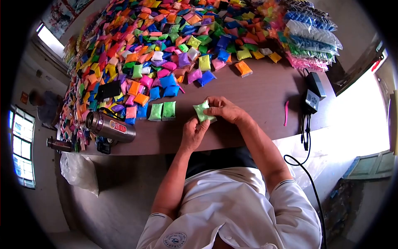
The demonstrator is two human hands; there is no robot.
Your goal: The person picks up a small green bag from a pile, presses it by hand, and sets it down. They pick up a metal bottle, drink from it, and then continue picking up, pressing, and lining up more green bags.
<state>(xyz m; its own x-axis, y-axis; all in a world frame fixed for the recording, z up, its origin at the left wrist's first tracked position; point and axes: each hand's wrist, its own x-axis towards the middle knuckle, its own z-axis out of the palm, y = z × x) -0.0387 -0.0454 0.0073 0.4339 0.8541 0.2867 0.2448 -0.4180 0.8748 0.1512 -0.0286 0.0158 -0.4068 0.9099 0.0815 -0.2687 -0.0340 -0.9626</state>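
Green packet (200,110), long axis from 11 to 5 o'clock, left hand (194,133) pinching it at 6, right hand (227,111) pinching it at 2

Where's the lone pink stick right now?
In the head view, the pink stick lies on the right side of the table, between the right hand and the black box with cables.

The packet (200,112) looks glossy plastic; the flask (107,126), shiny metal; the shirt (236,203), matt cloth.
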